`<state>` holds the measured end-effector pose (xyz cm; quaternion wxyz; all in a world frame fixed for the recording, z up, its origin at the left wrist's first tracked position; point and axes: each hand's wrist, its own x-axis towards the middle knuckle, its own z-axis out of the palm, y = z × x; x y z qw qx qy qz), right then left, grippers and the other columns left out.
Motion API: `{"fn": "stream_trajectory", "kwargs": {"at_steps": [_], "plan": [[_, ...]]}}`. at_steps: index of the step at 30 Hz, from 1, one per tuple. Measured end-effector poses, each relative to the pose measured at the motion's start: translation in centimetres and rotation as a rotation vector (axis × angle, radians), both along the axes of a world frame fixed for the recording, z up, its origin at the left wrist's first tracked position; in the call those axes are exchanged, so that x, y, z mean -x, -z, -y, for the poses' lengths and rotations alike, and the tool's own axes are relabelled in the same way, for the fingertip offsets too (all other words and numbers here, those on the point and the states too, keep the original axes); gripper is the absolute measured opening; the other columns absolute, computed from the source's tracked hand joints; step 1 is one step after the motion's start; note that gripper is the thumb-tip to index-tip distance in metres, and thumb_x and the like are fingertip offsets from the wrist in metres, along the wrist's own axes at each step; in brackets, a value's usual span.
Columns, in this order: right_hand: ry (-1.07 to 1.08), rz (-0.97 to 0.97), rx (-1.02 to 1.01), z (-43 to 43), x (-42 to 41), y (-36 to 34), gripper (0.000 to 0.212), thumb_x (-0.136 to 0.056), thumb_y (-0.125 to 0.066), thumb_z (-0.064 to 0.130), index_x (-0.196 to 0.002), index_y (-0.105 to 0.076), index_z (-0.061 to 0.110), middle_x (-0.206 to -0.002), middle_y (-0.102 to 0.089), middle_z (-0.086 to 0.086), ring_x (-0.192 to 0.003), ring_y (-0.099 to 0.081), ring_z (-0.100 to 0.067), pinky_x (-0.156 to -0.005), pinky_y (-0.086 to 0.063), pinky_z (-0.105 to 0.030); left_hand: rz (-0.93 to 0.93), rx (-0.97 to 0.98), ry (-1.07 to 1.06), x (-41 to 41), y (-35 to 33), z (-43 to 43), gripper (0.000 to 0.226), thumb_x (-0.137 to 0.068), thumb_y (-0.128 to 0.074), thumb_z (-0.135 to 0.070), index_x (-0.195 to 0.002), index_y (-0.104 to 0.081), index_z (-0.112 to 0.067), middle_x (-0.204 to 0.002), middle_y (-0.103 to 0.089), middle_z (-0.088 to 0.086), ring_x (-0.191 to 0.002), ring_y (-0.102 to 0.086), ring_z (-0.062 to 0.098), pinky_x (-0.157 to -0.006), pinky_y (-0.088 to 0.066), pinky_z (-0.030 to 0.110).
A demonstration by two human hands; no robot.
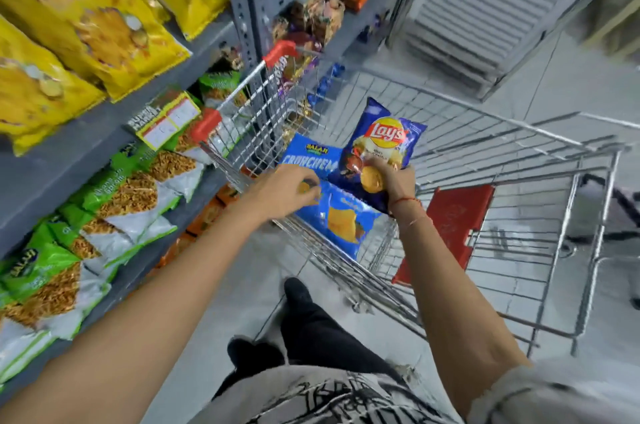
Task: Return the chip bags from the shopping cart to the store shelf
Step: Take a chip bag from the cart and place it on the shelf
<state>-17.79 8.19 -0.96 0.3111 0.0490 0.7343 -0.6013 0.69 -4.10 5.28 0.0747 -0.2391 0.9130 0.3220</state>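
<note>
My right hand (391, 181) grips the lower end of a dark blue Lay's chip bag (381, 143), held upright above the wire shopping cart (519, 181). A lighter blue Crunchem chip bag (332, 202) lies flat inside the cart by its near left wall. My left hand (284, 193) reaches over the cart's edge with its fingers curled down onto that blue bag; whether they have closed on it is unclear. The grey store shelf (69, 146) runs along the left, stocked with snack bags.
Yellow snack bags (86, 25) fill the upper shelf and green and white bags (104, 209) the one below. A red flap (453, 226) sits in the cart's child seat. A grey slatted panel (485, 1) leans at the back right. My black shoes (298, 292) stand on the tiled floor.
</note>
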Motion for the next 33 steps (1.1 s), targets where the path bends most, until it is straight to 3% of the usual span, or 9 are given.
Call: {"fn": "stream_trajectory", "kwargs": {"at_steps": [3, 5, 8, 11, 16, 19, 23, 28, 33], "plan": [[-0.082, -0.073, 0.199, 3.5, -0.3, -6.4, 0.038, -0.061, -0.084, 0.006, -0.096, -0.070, 0.004, -0.072, -0.076, 0.006, -0.064, -0.070, -0.006, -0.058, -0.056, -0.023, -0.122, 0.083, -0.073, -1.3, -5.6, 2.2, 0.030, -0.089, -0.054, -0.027, -0.113, -0.063, -0.012, -0.114, -0.067, 0.004, -0.104, -0.061, 0.023, -0.084, -0.042, 0.026], [-0.145, -0.139, 0.337, 6.1, -1.3, -11.7, 0.025, -0.066, -0.080, 0.001, -0.086, -0.069, 0.012, -0.061, -0.073, 0.013, -0.058, -0.068, 0.000, -0.054, -0.054, -0.018, -0.222, 0.175, -0.146, -3.1, -9.9, 3.6, 0.030, -0.088, -0.055, -0.029, -0.113, -0.063, -0.015, -0.113, -0.066, -0.001, -0.097, -0.063, 0.023, -0.084, -0.045, 0.029], [-0.226, -0.243, 0.526, 9.9, -3.5, -19.5, 0.033, -0.064, -0.081, 0.000, -0.094, -0.070, 0.007, -0.070, -0.076, 0.009, -0.065, -0.070, -0.005, -0.060, -0.055, -0.021, -0.386, 0.317, -0.273, -7.0, -16.2, 5.3, 0.036, -0.082, -0.052, -0.040, -0.109, -0.065, -0.020, -0.109, -0.069, 0.002, -0.095, -0.063, 0.025, -0.086, -0.049, 0.034], [-0.314, -0.314, 0.709, 13.1, -7.3, -27.3, 0.054, -0.057, -0.084, 0.008, -0.108, -0.068, -0.002, -0.086, -0.076, -0.001, -0.075, -0.070, -0.014, -0.068, -0.057, -0.028, -0.517, 0.473, -0.399, -12.3, -23.0, 6.3, 0.034, -0.084, -0.056, -0.038, -0.110, -0.065, -0.017, -0.105, -0.068, 0.001, -0.095, -0.061, 0.023, -0.083, -0.042, 0.024], [-0.543, -0.344, 1.022, 17.6, -15.9, -38.0, 0.038, -0.057, -0.084, 0.010, -0.093, -0.072, 0.008, -0.082, -0.077, 0.001, -0.078, -0.072, -0.016, -0.070, -0.056, -0.030, -0.723, 0.820, -0.641, -23.2, -32.1, 6.2, 0.030, -0.083, -0.055, -0.032, -0.105, -0.067, -0.015, -0.108, -0.070, 0.004, -0.097, -0.058, 0.009, -0.087, -0.041, 0.025], [-0.656, -0.338, 1.164, 20.1, -22.1, -42.5, 0.027, -0.061, -0.082, 0.002, -0.082, -0.070, 0.014, -0.078, -0.078, 0.003, -0.076, -0.073, -0.015, -0.069, -0.058, -0.032, -0.714, 1.017, -0.820, -29.9, -34.9, 5.7, 0.036, -0.083, -0.051, -0.037, -0.105, -0.066, -0.014, -0.107, -0.070, 0.007, -0.097, -0.062, 0.020, -0.090, -0.043, 0.031], [-0.805, -0.304, 1.283, 22.8, -30.6, -46.6, 0.052, -0.060, -0.084, 0.005, -0.109, -0.067, 0.000, -0.102, -0.074, -0.013, -0.094, -0.071, -0.025, -0.077, -0.059, -0.036, -0.573, 1.216, -1.088, -38.8, -35.9, 4.7, 0.038, -0.083, -0.050, -0.036, -0.106, -0.064, -0.010, -0.109, -0.068, 0.012, -0.103, -0.059, 0.029, -0.093, -0.039, 0.032], [-1.007, -0.300, 1.303, 26.1, -41.8, -48.9, 0.064, -0.059, -0.086, 0.010, -0.117, -0.061, 0.001, -0.108, -0.073, -0.012, -0.097, -0.071, -0.023, -0.085, -0.059, -0.041, -0.308, 1.198, -1.343, -46.3, -34.8, 2.9, 0.054, -0.082, -0.038, -0.050, -0.106, -0.064, -0.010, -0.109, -0.068, 0.015, -0.107, -0.058, 0.033, -0.088, -0.047, 0.046], [-1.192, -0.330, 1.244, 28.0, -52.4, -48.8, 0.074, -0.050, -0.089, 0.025, -0.116, -0.061, 0.009, -0.107, -0.074, -0.008, -0.097, -0.071, -0.020, -0.089, -0.057, -0.045, -0.226, 1.204, -1.408, -49.1, -33.8, 1.7, 0.060, -0.081, -0.030, -0.054, -0.097, -0.067, -0.010, -0.096, -0.072, 0.013, -0.096, -0.063, 0.033, -0.080, -0.048, 0.042]]}}
